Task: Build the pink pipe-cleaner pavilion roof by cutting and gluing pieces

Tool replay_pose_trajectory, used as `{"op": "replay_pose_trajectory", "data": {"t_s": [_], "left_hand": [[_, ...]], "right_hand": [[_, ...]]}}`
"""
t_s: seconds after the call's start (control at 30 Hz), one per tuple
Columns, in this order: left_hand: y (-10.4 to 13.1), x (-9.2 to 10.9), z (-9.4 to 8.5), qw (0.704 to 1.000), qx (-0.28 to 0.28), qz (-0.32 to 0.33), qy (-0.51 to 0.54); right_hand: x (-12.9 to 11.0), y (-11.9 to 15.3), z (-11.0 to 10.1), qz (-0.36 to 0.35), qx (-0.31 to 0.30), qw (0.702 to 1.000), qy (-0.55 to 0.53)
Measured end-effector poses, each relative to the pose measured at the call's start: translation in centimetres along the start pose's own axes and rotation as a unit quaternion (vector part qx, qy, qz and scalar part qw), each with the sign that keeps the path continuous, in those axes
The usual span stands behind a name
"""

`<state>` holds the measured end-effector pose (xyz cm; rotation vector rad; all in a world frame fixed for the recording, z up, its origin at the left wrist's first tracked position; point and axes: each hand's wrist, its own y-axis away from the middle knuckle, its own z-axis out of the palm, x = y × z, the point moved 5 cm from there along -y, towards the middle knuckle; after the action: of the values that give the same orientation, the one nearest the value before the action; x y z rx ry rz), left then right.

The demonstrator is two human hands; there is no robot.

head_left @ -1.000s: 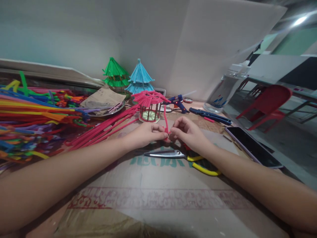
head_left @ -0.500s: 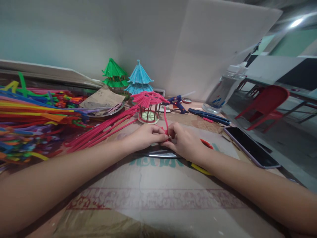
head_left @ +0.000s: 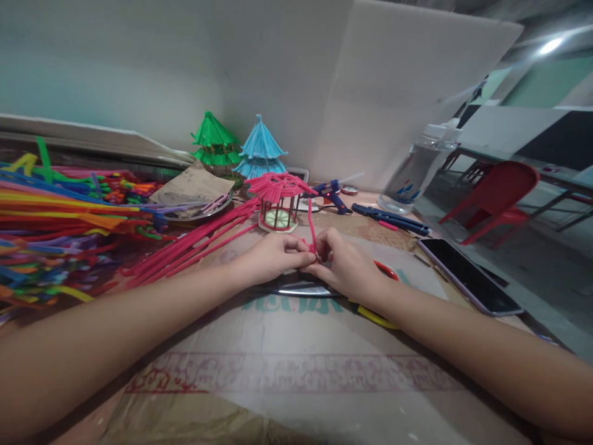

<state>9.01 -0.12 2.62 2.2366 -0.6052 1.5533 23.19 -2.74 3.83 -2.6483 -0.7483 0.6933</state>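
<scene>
Between my fingertips is a pink pipe cleaner (head_left: pixel 312 222), one end of it standing up above them. My left hand (head_left: pixel 280 252) pinches it from one side, and my right hand (head_left: pixel 340 259) pinches it from the other. The fingers partly cover the piece being held. Just behind them stands a small pavilion model (head_left: pixel 280 201) with a pink roof, thin posts and a pale base. A dark plate with a shiny rim (head_left: pixel 301 291) lies under my hands. Long pink pipe cleaners (head_left: pixel 199 238) are spread left of the model.
Bundles of coloured pipe cleaners (head_left: pixel 69 210) fill the left side. Green (head_left: pixel 215 139) and blue (head_left: pixel 260 148) roofed models stand behind. A glue gun (head_left: pixel 331 194), a utility knife (head_left: pixel 389 219), a clear bottle (head_left: pixel 412 167) and a phone (head_left: pixel 467 275) lie or stand to the right.
Both hands stay in nearly the same pinch on the pink pipe cleaner, with only a very slight shift of the fingers. The camera view has moved a little.
</scene>
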Motion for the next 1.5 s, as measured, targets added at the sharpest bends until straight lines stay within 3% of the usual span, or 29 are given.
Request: {"op": "replay_pose_trajectory", "data": {"t_s": [0.3, 0.53, 0.73, 0.97, 1.07, 1.2, 1.3, 1.4, 1.5], "left_hand": [[0.2, -0.1, -0.4, 1.0, 0.022, -0.006, -0.008], [-0.1, -0.3, -0.1, 1.0, 0.0, 0.012, -0.013], [0.0, -0.2, -0.3, 1.0, 0.009, 0.009, -0.015], [-0.6, -1.6, -0.4, 0.996, 0.002, 0.005, 0.094], [-0.6, -1.6, -0.4, 0.994, -0.001, -0.001, 0.105], [0.0, -0.5, -0.2, 0.989, 0.0, -0.031, 0.141], [0.4, 0.2, 0.0, 0.982, 0.004, -0.064, 0.178], [0.4, 0.1, 0.1, 0.977, 0.009, -0.082, 0.195], [0.3, -0.3, 0.2, 0.978, 0.012, -0.083, 0.192]], "right_hand": [[0.0, -0.1, 0.2, -0.02, -0.023, 1.0, -0.004], [-0.1, 0.0, 0.1, -0.025, 0.012, 0.999, 0.018], [0.1, -0.1, -0.1, 0.003, 0.001, 1.0, 0.005], [0.4, -0.1, 0.4, 0.011, -0.049, 0.998, -0.042], [0.1, -0.2, -0.5, 0.006, -0.049, 0.997, -0.059], [-1.1, -0.5, -3.9, -0.029, -0.051, 0.997, -0.059], [-1.1, 0.0, -5.9, -0.031, -0.108, 0.992, -0.048], [0.2, 1.7, -6.0, -0.012, -0.206, 0.978, -0.028], [2.0, 3.4, -5.7, 0.007, -0.247, 0.969, 0.029]]}}
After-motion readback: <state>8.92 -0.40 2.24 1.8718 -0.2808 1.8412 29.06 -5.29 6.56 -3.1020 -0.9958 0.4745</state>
